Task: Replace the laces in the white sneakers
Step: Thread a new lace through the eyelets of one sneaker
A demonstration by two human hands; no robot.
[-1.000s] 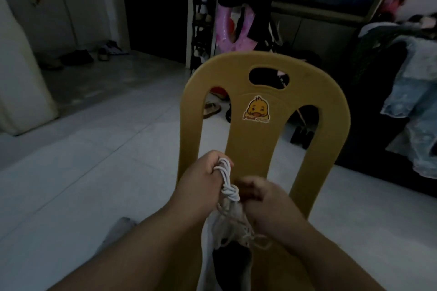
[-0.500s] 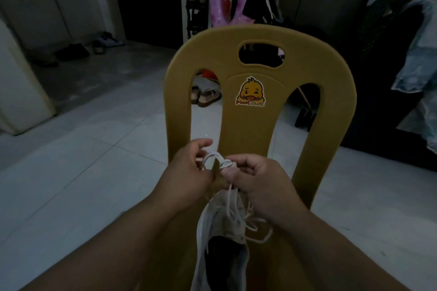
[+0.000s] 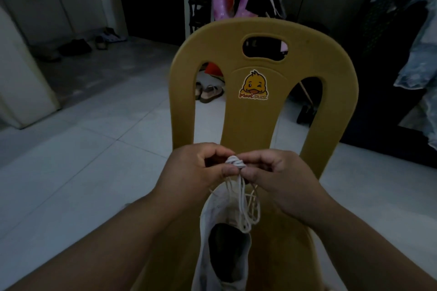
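A white sneaker lies on the seat of a yellow plastic chair, its dark opening toward me and its toe hidden under my hands. A bundled white lace sits above the toe. My left hand pinches the bundle from the left and my right hand pinches it from the right. Loose strands of lace hang from the bundle over the sneaker's tongue.
The chair back with a duck sticker rises right behind my hands. Sandals lie on the pale tiled floor beyond it. More shoes sit by the far left doorway. Clothes hang at the right.
The bundle was gripped upright in my left hand; now both hands pinch it between them, lower and centred over the toe. The camera has tilted down, so the chair back looks nearer.
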